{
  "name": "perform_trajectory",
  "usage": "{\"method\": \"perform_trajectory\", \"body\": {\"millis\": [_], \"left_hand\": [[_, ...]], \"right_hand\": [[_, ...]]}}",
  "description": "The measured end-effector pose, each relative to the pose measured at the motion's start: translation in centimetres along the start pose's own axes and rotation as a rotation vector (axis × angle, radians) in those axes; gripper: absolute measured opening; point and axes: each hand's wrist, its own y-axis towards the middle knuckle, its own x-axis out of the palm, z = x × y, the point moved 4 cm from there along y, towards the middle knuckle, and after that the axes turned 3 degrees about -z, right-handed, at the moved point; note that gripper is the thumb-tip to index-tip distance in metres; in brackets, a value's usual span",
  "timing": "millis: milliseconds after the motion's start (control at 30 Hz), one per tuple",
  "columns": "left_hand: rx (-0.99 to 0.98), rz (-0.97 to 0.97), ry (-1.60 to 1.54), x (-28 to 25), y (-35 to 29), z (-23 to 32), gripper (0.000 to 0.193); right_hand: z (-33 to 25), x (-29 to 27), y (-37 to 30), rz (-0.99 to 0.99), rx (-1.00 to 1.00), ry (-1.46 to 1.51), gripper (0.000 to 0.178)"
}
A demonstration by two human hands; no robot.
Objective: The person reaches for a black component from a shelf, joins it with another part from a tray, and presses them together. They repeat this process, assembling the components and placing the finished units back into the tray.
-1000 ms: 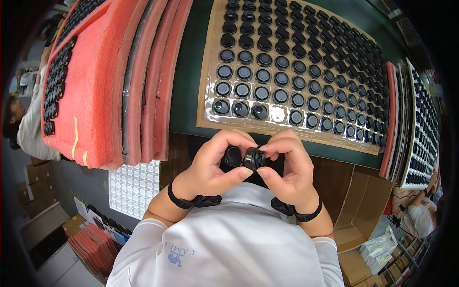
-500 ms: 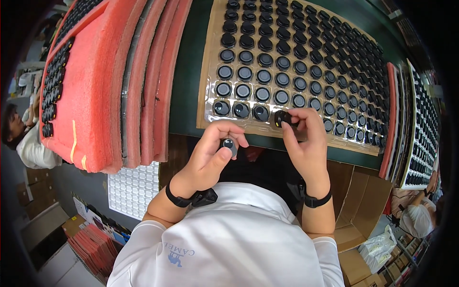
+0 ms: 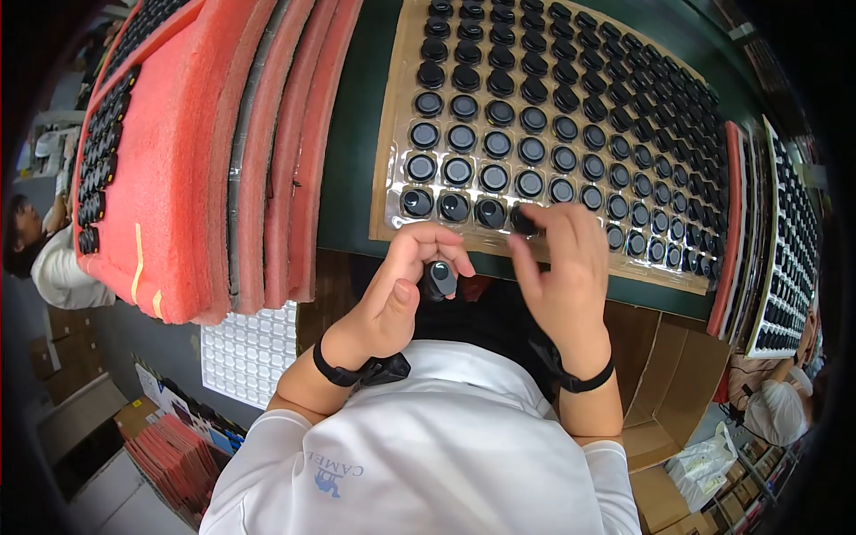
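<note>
My left hand (image 3: 399, 290) is closed around a small dark cylindrical part (image 3: 441, 278) with a glossy lens-like top. Its thumb is raised a little off the part, which rests against the curled fingers. Slightly blurred, my right hand (image 3: 566, 272) reaches over the near edge of a clear plastic tray (image 3: 392, 192). Its thumb and fingers are spread, with the fingertips at a black round part (image 3: 522, 220) in the nearest row. To the left of that part, several lens-like parts (image 3: 489, 212) with shiny dark tops sit in the same row.
Farther rows hold black round parts with grey discs (image 3: 532, 151). Thick red foam sheets (image 3: 192, 178) stack up at the left; another loaded tray (image 3: 785, 259) is at the right. An open cardboard box (image 3: 673, 374) and white tray (image 3: 250, 352) are lower down. Co-workers sit on both sides.
My right hand has loosened its pinch on the black round part, which now sits in the tray's near row. My left thumb has lifted, and the held part has shifted slightly right.
</note>
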Motion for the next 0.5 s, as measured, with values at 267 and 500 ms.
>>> {"method": "perform_trajectory", "body": {"millis": [267,500], "left_hand": [[0.033,-0.105,-0.048,1.8,0.4,0.3,0.081],[0.053,-0.144,0.001,2.1,0.5,0.1,0.080]], "right_hand": [[-3.4,0.0,-1.1,-0.231,-0.127,0.466,0.028],[-1.7,-0.4,-2.0,-0.194,-0.076,0.584,0.028]]}}
